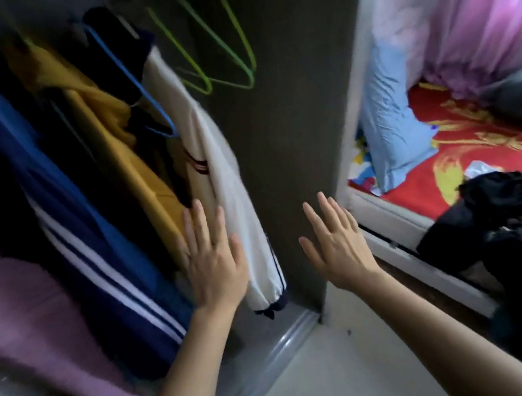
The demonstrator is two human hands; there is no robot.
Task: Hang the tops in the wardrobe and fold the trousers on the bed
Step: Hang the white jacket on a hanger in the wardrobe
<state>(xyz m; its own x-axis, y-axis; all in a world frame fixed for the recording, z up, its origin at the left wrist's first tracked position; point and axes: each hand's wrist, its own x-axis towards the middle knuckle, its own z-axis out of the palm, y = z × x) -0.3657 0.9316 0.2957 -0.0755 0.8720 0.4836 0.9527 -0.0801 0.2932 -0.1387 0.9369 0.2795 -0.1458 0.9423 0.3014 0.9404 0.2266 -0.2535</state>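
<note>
The left hand (215,271), fingers spread, perhaps brushes the white top (218,177); the right hand (340,246) spreads empty too. The dark clothes (515,217) on the bed (470,135) look limp — grip the waistband.

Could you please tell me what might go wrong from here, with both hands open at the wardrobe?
1. The left hand is at the white top, last in a crowded row; a push could slip it off its hanger.
2. The dark clothes heap lies at the edge of the bed and may slide to the floor.
3. The empty green hangers hang close together and could tangle when one is pulled.
</note>
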